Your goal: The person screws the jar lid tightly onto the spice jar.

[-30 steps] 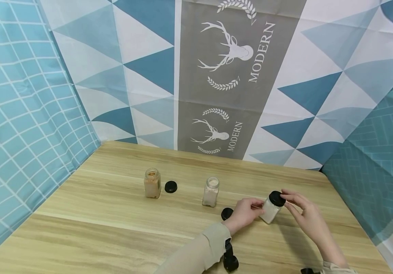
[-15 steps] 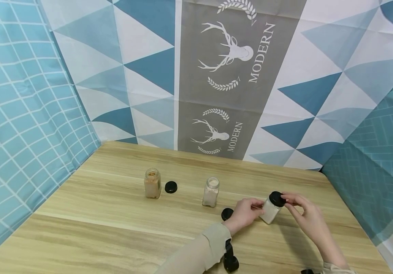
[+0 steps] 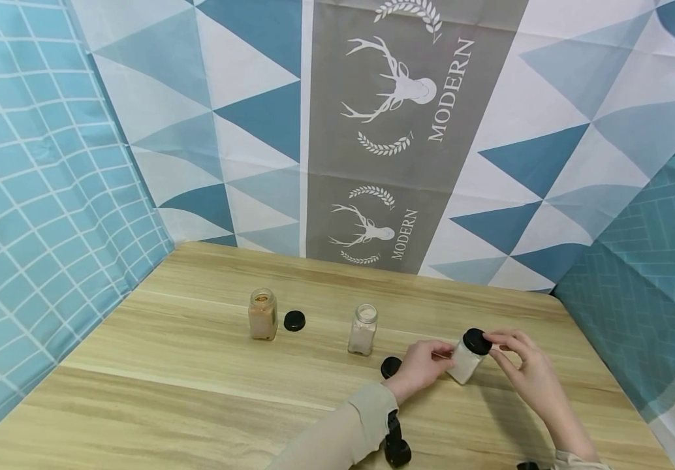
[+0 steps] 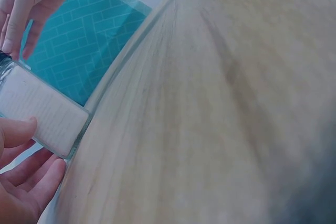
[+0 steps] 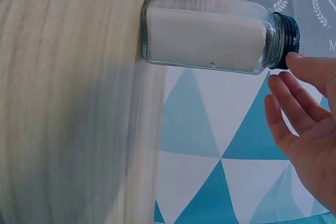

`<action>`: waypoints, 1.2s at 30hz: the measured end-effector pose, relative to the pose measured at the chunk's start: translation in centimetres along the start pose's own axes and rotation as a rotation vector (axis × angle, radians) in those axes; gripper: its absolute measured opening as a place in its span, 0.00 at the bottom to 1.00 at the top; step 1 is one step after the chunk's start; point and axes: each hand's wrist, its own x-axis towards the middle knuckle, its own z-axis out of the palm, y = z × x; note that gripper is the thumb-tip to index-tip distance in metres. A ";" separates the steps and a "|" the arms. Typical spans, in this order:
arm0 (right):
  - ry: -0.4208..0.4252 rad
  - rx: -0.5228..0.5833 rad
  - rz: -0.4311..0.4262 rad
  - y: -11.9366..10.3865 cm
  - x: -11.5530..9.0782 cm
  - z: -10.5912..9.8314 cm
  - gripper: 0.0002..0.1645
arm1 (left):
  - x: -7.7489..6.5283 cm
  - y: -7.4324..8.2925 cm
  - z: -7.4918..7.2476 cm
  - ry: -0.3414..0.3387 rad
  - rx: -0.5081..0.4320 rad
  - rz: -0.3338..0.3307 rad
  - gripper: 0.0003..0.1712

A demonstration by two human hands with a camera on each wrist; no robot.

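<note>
A square glass jar (image 3: 465, 363) of white powder stands at the right of the table, its black lid (image 3: 477, 341) on top. My left hand (image 3: 421, 365) holds the glass from the left; the left wrist view shows the thumb (image 4: 21, 131) on one face and the other fingers low by the base. From the right, my right hand (image 3: 528, 375) pinches the lid's edge between thumb and fingers. In the right wrist view the lid's ribbed rim (image 5: 290, 38) sits on the jar's neck, with the thumb touching it.
Two lidless jars stand to the left: one with orange-brown contents (image 3: 263, 320), one with pale powder (image 3: 363, 334). A loose black lid (image 3: 294, 320) lies between them; another black lid (image 3: 391, 367) lies beside my left wrist. Patterned cloth (image 3: 373, 222) backs the wooden table (image 3: 196, 405).
My right fingers have shifted slightly on the lid, the upper ones coming down closer to its edge. The left hand and the jars have stayed in place.
</note>
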 end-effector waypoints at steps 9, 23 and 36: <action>-0.057 0.055 0.014 0.0 0.0 -0.2 0.16 | 0.1 -0.1 0.1 -0.003 -0.001 -0.006 0.14; -0.008 0.017 0.002 -0.2 0.0 0.1 0.23 | 0.0 -0.1 0.0 0.002 -0.008 -0.007 0.14; -0.026 0.020 0.010 0.0 -0.2 0.0 0.23 | -0.3 -0.1 -0.1 0.002 0.010 0.030 0.14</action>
